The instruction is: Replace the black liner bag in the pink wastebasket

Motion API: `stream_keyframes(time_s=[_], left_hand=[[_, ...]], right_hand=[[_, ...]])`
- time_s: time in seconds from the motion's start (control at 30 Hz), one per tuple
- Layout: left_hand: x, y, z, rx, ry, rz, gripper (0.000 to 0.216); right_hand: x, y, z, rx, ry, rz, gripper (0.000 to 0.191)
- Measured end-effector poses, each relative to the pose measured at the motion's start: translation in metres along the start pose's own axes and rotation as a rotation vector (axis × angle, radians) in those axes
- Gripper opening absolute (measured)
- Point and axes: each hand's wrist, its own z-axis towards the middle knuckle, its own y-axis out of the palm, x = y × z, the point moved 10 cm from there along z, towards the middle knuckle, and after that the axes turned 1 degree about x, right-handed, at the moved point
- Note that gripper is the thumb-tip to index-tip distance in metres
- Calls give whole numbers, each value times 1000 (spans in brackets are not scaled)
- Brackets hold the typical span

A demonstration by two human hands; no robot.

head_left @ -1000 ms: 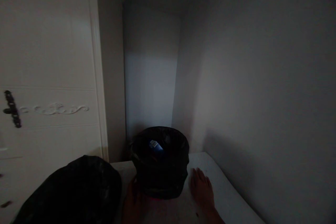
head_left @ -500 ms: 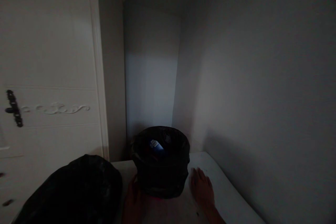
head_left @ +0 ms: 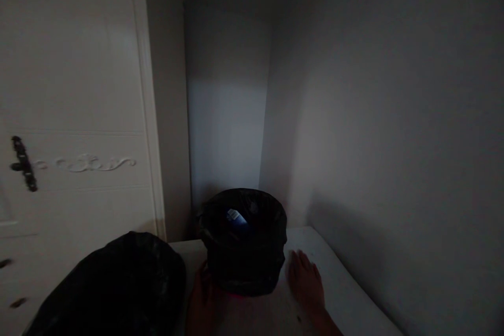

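Note:
A bin lined with a black plastic bag [head_left: 244, 265] stands on a white surface [head_left: 338, 283], with a strip of pink showing under the bag's lower edge. Inside its mouth lies a blue package [head_left: 238, 219] with a white label. My right hand [head_left: 307, 279] rests flat on the surface to the right of the bin, apart from it, fingers stretched forward and holding nothing. Close against the bin's lower left side is my left hand [head_left: 201, 294], dim, with its fingers pointing forward; whether it touches the bin I cannot tell.
A large full-looking black bag [head_left: 118, 283] bulges at the lower left. Behind it rises a white cabinet door [head_left: 79, 73] with a dark handle [head_left: 24, 164]. A bare wall [head_left: 378, 131] runs along the right side. The light is dim.
The view has shifted very slightly. Both hands, the bin and the blue package otherwise keep their places.

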Motion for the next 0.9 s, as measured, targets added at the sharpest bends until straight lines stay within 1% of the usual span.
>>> stream_keyframes(time_s=[0.1, 0.3, 0.47, 0.67, 0.77, 0.9], left_hand=[[1, 0, 0, 12, 21, -1, 73], [2, 0, -2, 20, -27, -21, 71], [5, -2, -3, 39, -33, -57, 70], [6, -3, -3, 84, -73, -160, 63], [8, -3, -4, 81, -79, -177, 62], [9, 0, -5, 43, -38, -118, 64]], right_hand=[[1, 1, -1, -2, 2, -8, 57], [0, 2, 0, 4, 3, 2, 56], [0, 0, 1, 26, 4, 24, 55], [1, 4, 2, 30, -13, 38, 55], [3, 7, 2, 38, -22, 32, 55], [3, 8, 3, 39, -27, 26, 56]])
